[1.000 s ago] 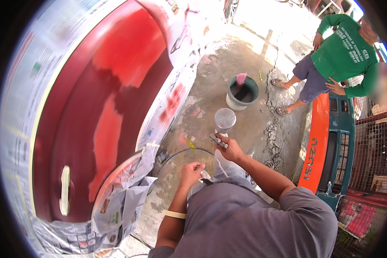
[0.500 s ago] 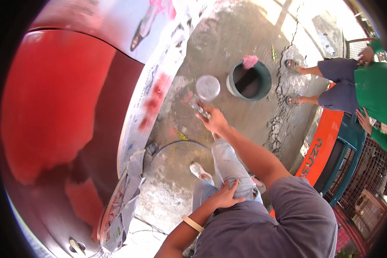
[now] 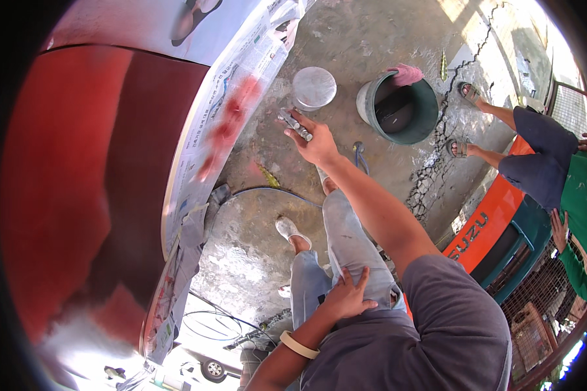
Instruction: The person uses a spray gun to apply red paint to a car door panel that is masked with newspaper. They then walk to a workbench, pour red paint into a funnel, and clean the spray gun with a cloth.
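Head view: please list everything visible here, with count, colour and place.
Car panel: one, glossy red, left side.
Masking paper: sheets, whitish with red overspray, along the panel's edge.
Round lidded container: one, pale grey, on the ground ahead of the right hand.
Bucket: one, dark green, upper middle.
Rag: one, pink, on the bucket rim.
Hose: one, thin and dark, curving over the concrete.
Vehicle grille part: one, orange and teal, right.
Another person: one, green top, dark shorts, sandals, right edge.
Metal tool: one, silver, in the right hand.
Wristband: one, cream, left wrist.
Right hand: stretched forward, gripping the tool.
Left hand: resting flat on the jeans-clad thigh.
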The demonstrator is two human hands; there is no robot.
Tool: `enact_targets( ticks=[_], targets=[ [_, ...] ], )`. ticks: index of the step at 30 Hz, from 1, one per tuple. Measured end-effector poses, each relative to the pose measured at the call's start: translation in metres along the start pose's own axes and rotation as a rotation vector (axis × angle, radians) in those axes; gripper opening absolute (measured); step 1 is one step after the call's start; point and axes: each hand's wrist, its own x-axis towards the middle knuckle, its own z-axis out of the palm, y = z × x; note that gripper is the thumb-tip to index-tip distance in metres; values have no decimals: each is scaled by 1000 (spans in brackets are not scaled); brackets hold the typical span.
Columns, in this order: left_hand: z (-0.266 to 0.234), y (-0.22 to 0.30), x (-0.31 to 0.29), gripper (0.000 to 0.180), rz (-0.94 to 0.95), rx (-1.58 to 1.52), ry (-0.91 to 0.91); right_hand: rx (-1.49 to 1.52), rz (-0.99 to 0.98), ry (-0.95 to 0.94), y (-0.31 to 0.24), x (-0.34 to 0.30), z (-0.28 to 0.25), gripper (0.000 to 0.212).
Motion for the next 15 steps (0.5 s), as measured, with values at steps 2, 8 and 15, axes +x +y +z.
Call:
enact_targets(
  ticks=[2,8,15],
  targets=[
    [1,-1,2,112,-3,9,-1,16,-12,10,2,-1,1,47],
    [-1,-3,1,115,9,83,-1,24,31,-19,11,3,4,49],
    [5,-7,3,115,28,107,50,45,80,21,20,10,9,50]
  ],
)
